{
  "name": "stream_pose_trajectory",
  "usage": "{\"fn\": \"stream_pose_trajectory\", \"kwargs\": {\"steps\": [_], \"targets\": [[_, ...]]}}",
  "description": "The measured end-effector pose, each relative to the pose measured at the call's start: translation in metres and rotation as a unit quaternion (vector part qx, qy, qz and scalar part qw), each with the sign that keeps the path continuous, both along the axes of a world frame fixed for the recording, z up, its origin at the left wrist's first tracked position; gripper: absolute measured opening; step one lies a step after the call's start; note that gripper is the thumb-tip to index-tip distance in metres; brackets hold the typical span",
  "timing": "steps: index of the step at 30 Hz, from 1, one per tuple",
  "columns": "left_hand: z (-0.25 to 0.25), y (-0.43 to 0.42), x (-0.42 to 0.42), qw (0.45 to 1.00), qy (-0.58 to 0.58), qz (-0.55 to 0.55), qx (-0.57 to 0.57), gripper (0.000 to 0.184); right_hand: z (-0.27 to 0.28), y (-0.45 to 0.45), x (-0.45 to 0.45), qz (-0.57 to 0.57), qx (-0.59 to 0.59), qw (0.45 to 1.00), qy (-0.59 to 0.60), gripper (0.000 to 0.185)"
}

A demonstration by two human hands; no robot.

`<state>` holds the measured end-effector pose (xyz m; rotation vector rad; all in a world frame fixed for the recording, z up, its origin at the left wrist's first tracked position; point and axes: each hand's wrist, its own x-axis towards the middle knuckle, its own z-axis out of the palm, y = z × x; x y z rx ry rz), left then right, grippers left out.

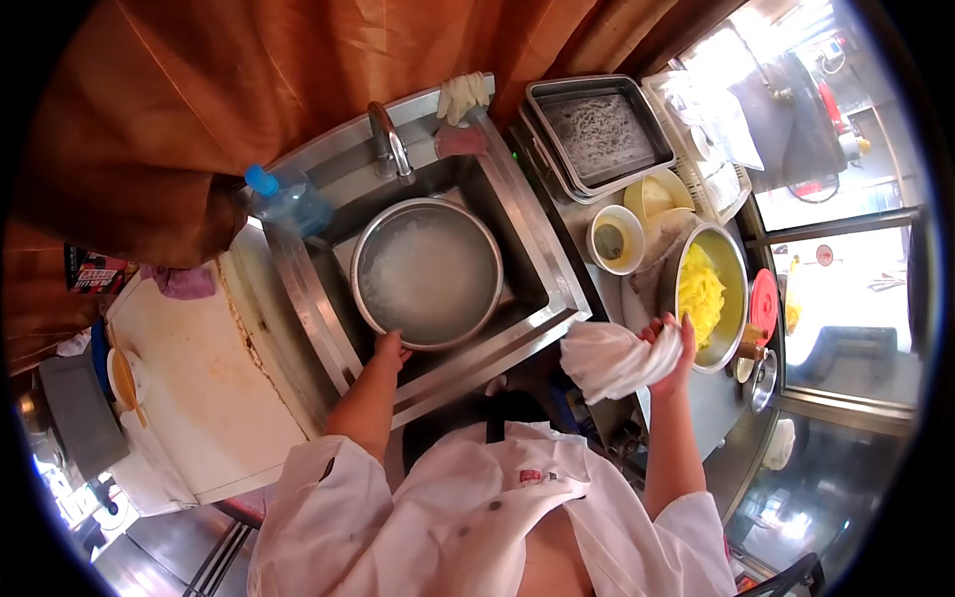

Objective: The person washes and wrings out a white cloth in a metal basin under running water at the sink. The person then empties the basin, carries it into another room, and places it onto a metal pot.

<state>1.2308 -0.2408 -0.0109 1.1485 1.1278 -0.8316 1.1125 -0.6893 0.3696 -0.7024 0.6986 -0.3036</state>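
Note:
In the sink [527, 338] stands a round metal basin [364, 316] of cloudy, whitish water. My left hand [394, 346] is closed on the near rim of this basin, its fingers partly hidden. On the right, my right hand [678, 346] is closed around a bunched white cloth [615, 364], which hangs out to the left of the fingers. Just beyond that hand sits a metal bowl [734, 261] with yellow shredded food [699, 298] in it. What the cloth may contain cannot be seen.
A faucet [389, 142] rises behind the basin. At the sink's left corner stands a blue plastic bottle [290, 202]; gloves [462, 98] lie at the right one. Stacked metal trays [602, 134] and a small cup [614, 240] occupy the right counter. A white board [209, 398] lies left.

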Motion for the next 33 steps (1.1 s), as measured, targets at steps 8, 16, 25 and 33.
{"fn": "stream_pose_trajectory", "kwargs": {"steps": [8, 16, 25, 33], "targets": [[0.076, 0.002, 0.018, 0.986, -0.134, -0.039, 0.094, 0.032, 0.002, -0.027, -0.105, -0.072, -0.026, 0.997, 0.004, 0.035], [0.085, -0.013, 0.036, 0.967, -0.163, -0.068, 0.183, 0.031, -0.011, -0.040, -0.148, -0.075, -0.010, 0.997, 0.001, 0.034], [0.074, 0.001, 0.041, 0.978, -0.097, -0.099, 0.156, 0.041, -0.041, -0.064, -0.210, -0.113, -0.032, 0.982, 0.145, 0.030], [0.038, 0.007, 0.027, 0.992, -0.013, -0.121, 0.045, 0.057, -0.083, -0.083, -0.307, -0.127, -0.075, 0.926, 0.347, 0.033]]}}
